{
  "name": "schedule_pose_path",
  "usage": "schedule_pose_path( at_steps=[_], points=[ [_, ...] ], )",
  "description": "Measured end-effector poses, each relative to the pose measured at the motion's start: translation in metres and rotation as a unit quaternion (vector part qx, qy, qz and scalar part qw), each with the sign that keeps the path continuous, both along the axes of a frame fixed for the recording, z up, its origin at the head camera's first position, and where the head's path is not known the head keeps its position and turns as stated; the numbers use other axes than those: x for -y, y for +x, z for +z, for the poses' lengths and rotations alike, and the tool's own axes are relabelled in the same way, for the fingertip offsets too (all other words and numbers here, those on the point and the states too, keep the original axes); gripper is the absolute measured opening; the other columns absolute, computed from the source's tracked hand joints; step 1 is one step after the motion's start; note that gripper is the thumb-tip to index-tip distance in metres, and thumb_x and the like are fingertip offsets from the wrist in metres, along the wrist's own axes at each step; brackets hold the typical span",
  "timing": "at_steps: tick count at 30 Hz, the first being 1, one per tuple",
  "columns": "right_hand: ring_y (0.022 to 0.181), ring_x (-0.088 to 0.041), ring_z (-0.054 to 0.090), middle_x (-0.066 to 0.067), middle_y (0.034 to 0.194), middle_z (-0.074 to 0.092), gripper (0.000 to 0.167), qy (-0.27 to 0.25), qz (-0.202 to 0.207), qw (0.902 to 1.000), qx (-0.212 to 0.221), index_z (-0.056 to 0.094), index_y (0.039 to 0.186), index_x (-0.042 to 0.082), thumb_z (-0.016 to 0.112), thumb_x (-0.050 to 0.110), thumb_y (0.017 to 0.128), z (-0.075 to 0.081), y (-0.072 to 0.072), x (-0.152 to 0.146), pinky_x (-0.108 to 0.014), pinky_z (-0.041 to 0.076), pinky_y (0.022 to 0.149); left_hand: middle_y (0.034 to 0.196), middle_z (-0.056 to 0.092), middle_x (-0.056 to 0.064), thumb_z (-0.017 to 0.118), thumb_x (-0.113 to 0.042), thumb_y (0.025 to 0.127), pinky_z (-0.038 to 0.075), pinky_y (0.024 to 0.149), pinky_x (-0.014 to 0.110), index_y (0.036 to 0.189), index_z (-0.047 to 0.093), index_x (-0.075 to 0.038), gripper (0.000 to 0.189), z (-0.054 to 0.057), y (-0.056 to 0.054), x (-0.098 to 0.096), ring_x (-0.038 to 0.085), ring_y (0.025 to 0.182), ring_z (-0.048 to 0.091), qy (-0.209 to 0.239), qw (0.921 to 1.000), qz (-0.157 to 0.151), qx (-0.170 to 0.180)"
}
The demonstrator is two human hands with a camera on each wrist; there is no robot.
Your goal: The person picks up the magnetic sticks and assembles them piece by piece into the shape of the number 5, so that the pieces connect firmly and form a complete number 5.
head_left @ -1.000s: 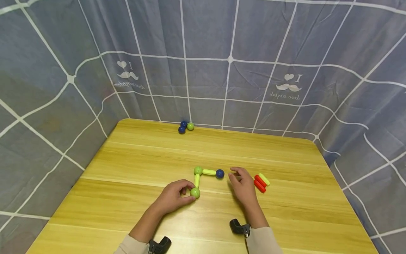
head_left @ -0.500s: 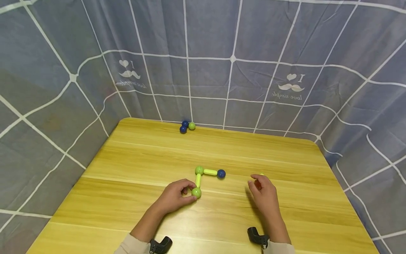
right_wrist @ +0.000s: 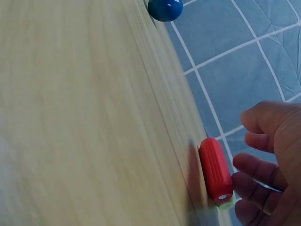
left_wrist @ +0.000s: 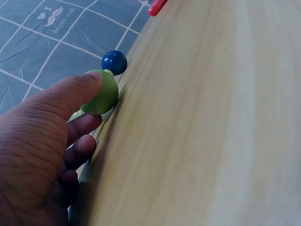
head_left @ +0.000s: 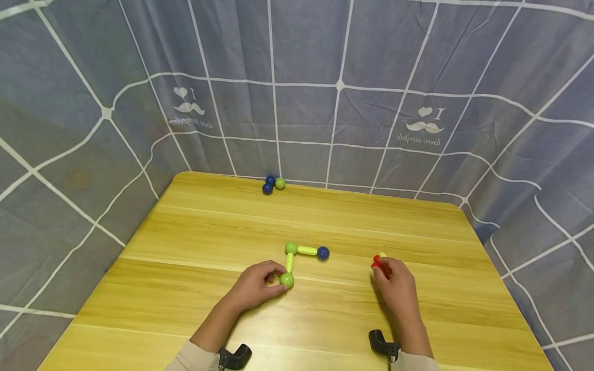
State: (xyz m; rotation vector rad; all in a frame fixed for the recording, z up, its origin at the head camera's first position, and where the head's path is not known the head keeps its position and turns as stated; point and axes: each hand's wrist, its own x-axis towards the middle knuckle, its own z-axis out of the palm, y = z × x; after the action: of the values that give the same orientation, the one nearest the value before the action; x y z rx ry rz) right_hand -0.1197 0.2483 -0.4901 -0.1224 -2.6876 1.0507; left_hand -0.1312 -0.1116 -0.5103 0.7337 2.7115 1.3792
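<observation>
My left hand (head_left: 261,282) pinches a green ball (head_left: 286,281) between thumb and fingers; the left wrist view shows the thumb on the same green ball (left_wrist: 104,94). From this ball a yellow-green rod (head_left: 290,263) runs to a second green ball (head_left: 291,248). Another yellow-green rod (head_left: 307,251) joins that one to a blue ball (head_left: 323,253), forming a bent chain on the table. My right hand (head_left: 398,286) is over the loose rods, fingers loosely bent. Beside its fingertips lies a red rod (right_wrist: 216,170); a yellow-green rod (right_wrist: 226,204) shows behind it. The hand partly hides these rods.
Two blue balls (head_left: 267,189) and a green ball (head_left: 280,183) sit together at the table's back edge. A grey curtain (head_left: 306,113) with white lines surrounds the wooden table (head_left: 223,221). Each wrist wears a black camera mount (head_left: 383,344).
My right hand has moved right, from near the blue ball to the loose red and yellow-green rods. My left hand stays on the green ball, and the chain keeps its shape.
</observation>
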Motion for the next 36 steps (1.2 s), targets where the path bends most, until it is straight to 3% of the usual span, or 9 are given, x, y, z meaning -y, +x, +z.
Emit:
schedule_pose_path(
  at_steps=[11, 22, 30, 36],
  points=[
    [0.101, -0.032, 0.062, -0.019, 0.114, 0.064, 0.03, -0.003, 0.031, 0.9983, 0.049, 0.066, 0.119, -0.002, 0.069, 0.014, 0.094, 0.001, 0.001, 0.006, -0.048, 0.052, 0.086, 0.083, 0.059, -0.008, 0.082, -0.032, 0.083, 0.045, 0.064, 0.026, 0.105, 0.07, -0.022, 0.027, 0.002, 0.001, 0.0, 0.01, 0.074, 0.052, 0.002, 0.9999, 0.0, 0.012],
    [0.087, -0.022, 0.062, -0.01, 0.1, 0.068, 0.031, 0.009, 0.063, 0.9963, 0.058, 0.065, 0.118, 0.0, 0.071, 0.012, 0.09, -0.003, -0.001, 0.012, -0.043, 0.051, 0.08, 0.082, 0.059, -0.009, 0.083, -0.03, 0.082, 0.045, 0.064, 0.026, 0.105, 0.07, -0.023, 0.027, -0.001, -0.001, 0.0, 0.008, 0.072, 0.052, -0.001, 1.0, 0.003, 0.004],
    [0.078, -0.016, 0.056, -0.004, 0.089, 0.065, 0.023, 0.019, 0.075, 0.9952, 0.06, 0.067, 0.109, 0.001, 0.072, 0.006, 0.087, -0.005, -0.002, 0.019, -0.036, 0.048, 0.074, 0.083, 0.06, -0.008, 0.083, -0.03, 0.082, 0.046, 0.065, 0.026, 0.106, 0.069, -0.025, 0.028, 0.001, -0.001, -0.001, 0.008, 0.073, 0.053, -0.009, 0.9998, 0.006, 0.015],
    [0.072, -0.015, 0.053, 0.0, 0.082, 0.061, 0.013, -0.003, 0.083, 0.9947, 0.061, 0.068, 0.099, 0.006, 0.071, 0.006, 0.086, -0.006, -0.002, 0.03, -0.032, 0.046, 0.069, 0.082, 0.06, -0.007, 0.083, -0.03, 0.082, 0.046, 0.064, 0.026, 0.105, 0.07, -0.024, 0.027, 0.001, 0.0, 0.0, 0.01, 0.073, 0.053, 0.001, 0.9999, 0.004, 0.012]
  ],
)
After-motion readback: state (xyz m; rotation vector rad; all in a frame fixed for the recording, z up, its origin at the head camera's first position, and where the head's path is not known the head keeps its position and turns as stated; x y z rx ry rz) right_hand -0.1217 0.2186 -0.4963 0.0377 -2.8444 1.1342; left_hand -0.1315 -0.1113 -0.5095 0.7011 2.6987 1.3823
